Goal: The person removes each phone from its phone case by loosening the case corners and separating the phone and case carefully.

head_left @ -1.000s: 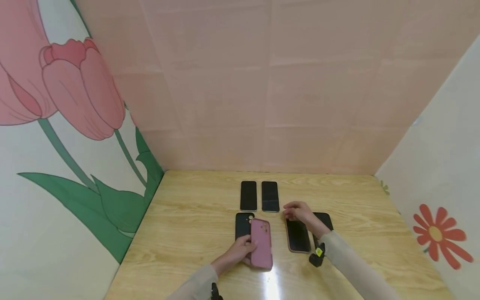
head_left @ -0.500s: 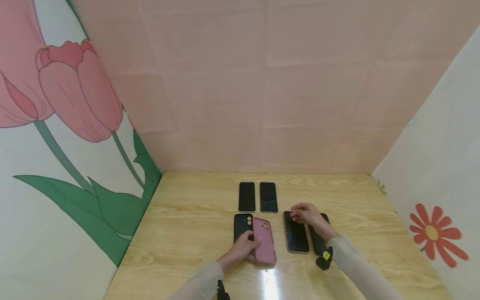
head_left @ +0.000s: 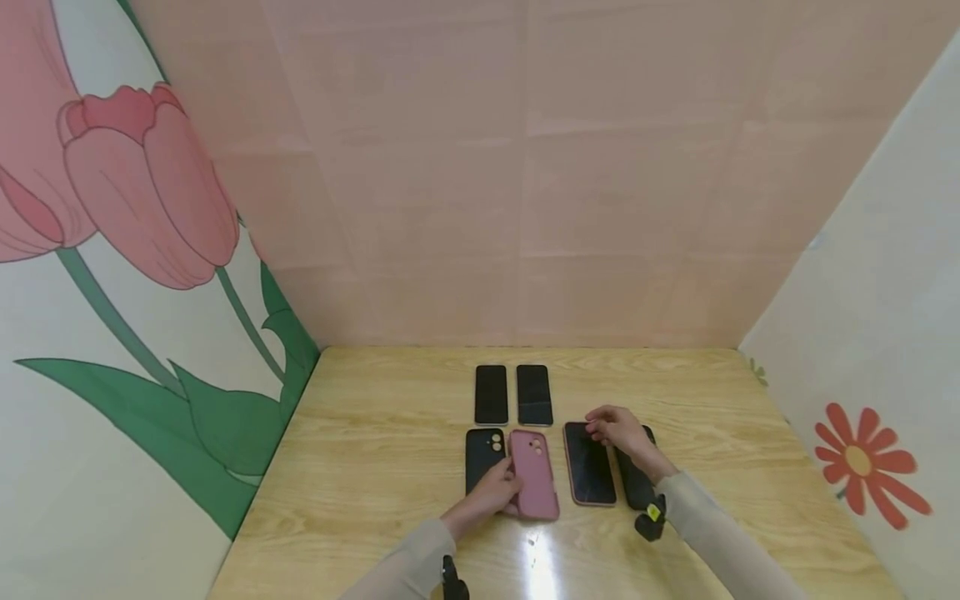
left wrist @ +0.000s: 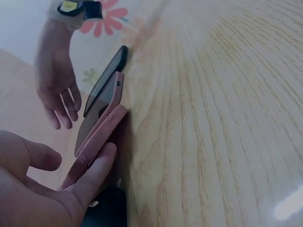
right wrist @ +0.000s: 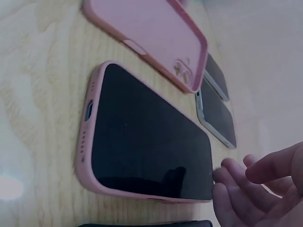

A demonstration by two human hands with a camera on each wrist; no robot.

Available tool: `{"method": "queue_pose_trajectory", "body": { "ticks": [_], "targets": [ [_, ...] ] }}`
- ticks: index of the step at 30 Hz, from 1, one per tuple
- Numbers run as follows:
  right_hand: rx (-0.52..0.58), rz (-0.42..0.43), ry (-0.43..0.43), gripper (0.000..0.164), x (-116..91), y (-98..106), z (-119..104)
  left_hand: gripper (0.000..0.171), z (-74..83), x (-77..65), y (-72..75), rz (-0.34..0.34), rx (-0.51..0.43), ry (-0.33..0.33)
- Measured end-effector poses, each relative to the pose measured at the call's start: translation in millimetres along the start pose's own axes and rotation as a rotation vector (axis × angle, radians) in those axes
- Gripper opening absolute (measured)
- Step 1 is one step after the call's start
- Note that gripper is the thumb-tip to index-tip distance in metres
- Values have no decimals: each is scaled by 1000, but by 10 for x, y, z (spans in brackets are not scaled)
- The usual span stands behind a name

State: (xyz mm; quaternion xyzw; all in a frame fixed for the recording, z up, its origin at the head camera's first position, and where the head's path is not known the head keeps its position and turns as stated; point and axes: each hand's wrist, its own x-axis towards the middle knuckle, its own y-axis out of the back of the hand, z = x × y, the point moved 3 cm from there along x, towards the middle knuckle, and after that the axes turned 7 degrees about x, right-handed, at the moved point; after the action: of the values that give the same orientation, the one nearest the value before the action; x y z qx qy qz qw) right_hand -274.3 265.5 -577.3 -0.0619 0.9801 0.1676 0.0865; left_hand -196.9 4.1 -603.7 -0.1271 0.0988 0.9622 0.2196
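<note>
My left hand (head_left: 491,492) is at the left edge of a pink phone case (head_left: 534,475), which lies with its hollow inside facing up. In the left wrist view one finger touches the case's side (left wrist: 94,144), while the thumb stands apart from it. A black phone case (head_left: 482,454) lies to its left, partly covered by that hand. My right hand (head_left: 618,429), its fingers loosely bent and holding nothing, hovers by the top end of a phone in a pink case (right wrist: 151,137). Beside this phone, a phone in a black case (head_left: 637,483) lies partly under the right forearm.
Two bare dark-screened phones, a left one (head_left: 491,394) and a right one (head_left: 534,395), lie side by side farther back on the wood-grain table (head_left: 390,408). A pink backdrop (head_left: 420,208) rises behind the table, with flower-printed sheets at both sides.
The pink case has shifted slightly right off the black case and been lowered beside it; my left thumb has come away. My right hand has moved a little right.
</note>
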Motion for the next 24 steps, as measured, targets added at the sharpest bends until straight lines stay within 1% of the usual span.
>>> {"method": "queue_pose_trajectory", "body": {
  "ticks": [2, 4, 8, 13, 16, 20, 22, 24],
  "targets": [
    [-72, 26, 15, 23, 1, -5, 5, 56, 14, 1, -6, -13, 3, -8],
    [-174, 50, 27, 22, 5, -15, 22, 57, 36, -6, -7, -24, 6, -17],
    [-348, 84, 68, 24, 16, -26, 77, 60, 83, -48, 6, -31, 6, -35],
    [-483, 121, 184, 27, 18, -23, 103, 62, 124, -88, 46, -37, -21, -55],
    [-529, 107, 203, 33, 39, -36, 126, 62, 150, -94, 87, -29, -12, -47],
    [-521, 32, 130, 50, 72, -94, 186, 61, 157, -87, 126, -28, 23, -44],
    [-510, -2, 85, 58, 83, -136, 219, 60, 152, -89, 128, -32, 23, -43],
    [-497, -21, 64, 64, 88, -173, 238, 59, 150, -95, 123, -37, 19, -39]
  ]
}}
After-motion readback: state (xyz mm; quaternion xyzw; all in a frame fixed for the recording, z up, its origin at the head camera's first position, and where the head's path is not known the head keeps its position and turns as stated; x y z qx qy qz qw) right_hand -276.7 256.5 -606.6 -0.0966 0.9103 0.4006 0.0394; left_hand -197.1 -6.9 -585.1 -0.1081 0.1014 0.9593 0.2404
